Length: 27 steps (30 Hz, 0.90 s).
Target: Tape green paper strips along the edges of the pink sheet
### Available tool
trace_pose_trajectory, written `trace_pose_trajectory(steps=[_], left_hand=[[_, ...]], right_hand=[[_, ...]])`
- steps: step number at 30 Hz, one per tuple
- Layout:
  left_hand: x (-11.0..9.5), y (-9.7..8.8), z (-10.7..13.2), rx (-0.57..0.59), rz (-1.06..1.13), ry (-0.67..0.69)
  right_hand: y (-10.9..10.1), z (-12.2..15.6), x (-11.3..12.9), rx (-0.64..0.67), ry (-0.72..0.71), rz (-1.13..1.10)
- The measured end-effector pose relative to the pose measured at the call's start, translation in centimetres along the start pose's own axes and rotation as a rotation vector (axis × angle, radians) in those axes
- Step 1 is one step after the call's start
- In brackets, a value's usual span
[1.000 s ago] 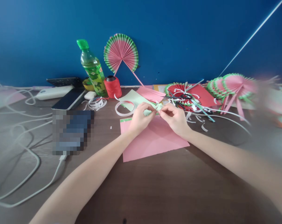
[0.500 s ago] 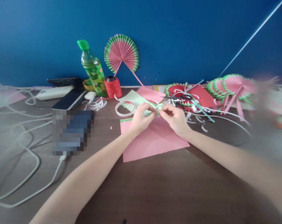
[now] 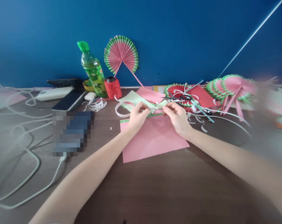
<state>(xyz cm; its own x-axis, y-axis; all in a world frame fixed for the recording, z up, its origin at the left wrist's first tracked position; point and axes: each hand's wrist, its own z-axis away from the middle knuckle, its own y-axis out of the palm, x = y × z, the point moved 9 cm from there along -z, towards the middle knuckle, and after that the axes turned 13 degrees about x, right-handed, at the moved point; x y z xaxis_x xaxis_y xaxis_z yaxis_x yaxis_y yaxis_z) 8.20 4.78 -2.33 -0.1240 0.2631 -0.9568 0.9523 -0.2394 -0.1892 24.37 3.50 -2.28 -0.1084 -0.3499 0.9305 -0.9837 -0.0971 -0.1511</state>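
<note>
Between my two hands a pale green-white paper strip is held over the far edge of a pink paper sheet. My left hand pinches its left end, and my right hand pinches the right end. Green edging shows along the top of the pink sheet, partly covered by my fingers. A roll of white tape lies just left of my left hand, on a light green sheet. Whether the strip is tape or plain paper is too small to tell.
A green-capped bottle, a red thread spool and a pleated paper fan stand by the blue wall. Scissors and paper scraps lie right, near more fans. At left are a phone and white cables.
My hands have moved apart, the left one a little leftward and the right one slightly rightward. More of the pale strip now shows between them.
</note>
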Motion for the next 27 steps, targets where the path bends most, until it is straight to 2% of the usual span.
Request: trace_pose_trajectory(steps=[4,6,8,12,16,18,20,25,27], left_hand=[[1.8,-1.8,-0.6,-0.143,0.336,-0.078],[2.3,-2.6,-0.9,-0.184,0.527,-0.115],[2.4,-3.8,-1.1,-0.255,0.623,-0.148],[1.6,-7.5,-1.0,-0.438,0.566,-0.162],[0.5,-10.7,-0.9,-0.526,0.297,-0.158],[-0.4,-11.6,-1.1,-0.512,0.116,-0.111],[-1.3,-11.4,-1.6,-0.437,-0.094,-0.070],[-2.1,-7.8,-2.6,-0.096,-0.413,-0.154],[-3.1,-6.7,-2.4,-0.040,-0.542,-0.126]], right_hand=[[-0.2,-0.1,-0.6,-0.020,-0.003,-0.068],[-0.2,-0.2,-0.7,-0.020,-0.009,-0.077],[-0.3,-0.2,-0.7,-0.020,-0.014,-0.079],[-0.2,-0.1,-0.2,-0.011,-0.023,-0.041],[0.6,0.0,1.2,0.057,-0.064,0.063],[1.1,0.2,1.7,0.098,-0.087,0.087],[1.6,0.4,2.1,0.134,-0.110,0.086],[2.1,0.6,2.1,0.191,-0.120,0.091],[2.3,0.5,2.0,0.209,-0.116,0.090]])
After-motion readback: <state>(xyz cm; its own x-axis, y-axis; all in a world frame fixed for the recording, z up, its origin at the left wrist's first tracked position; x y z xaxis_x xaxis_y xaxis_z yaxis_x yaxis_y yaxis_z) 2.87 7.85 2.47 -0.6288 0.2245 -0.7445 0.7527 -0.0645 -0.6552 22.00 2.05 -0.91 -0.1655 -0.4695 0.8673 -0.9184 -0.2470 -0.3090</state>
